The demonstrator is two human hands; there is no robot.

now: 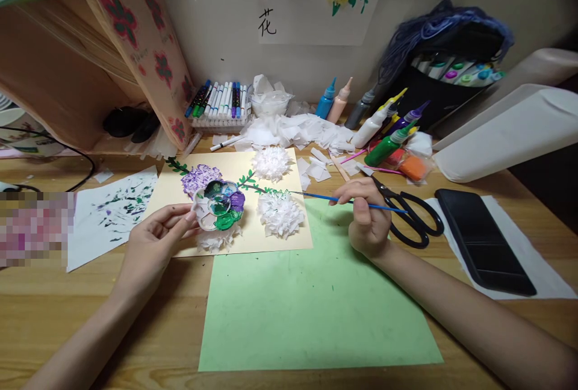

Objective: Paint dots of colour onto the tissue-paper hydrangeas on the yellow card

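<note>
My left hand point(169, 230) grips the edge of a flower-shaped paint palette point(208, 220), whose wells hold green, purple and dark paint. The palette is above a cream sheet point(244, 242). Between the fingers of my right hand point(368, 215) is a thin blue paintbrush point(332, 198), its tip at the painted green leaves point(275, 191) between two white paper flowers point(272, 163) point(280, 215). A purple-dabbed flower point(201, 179) lies behind the palette, and another white one point(217, 239) is partly hidden under it.
A green sheet point(311, 312) lies in front. Black scissors point(410, 221) and a phone point(483, 239) are at the right. Paint bottles point(388, 146), tissue scraps point(298, 131) and markers point(221, 101) line the back. A paint-smeared paper point(115, 209) is at left.
</note>
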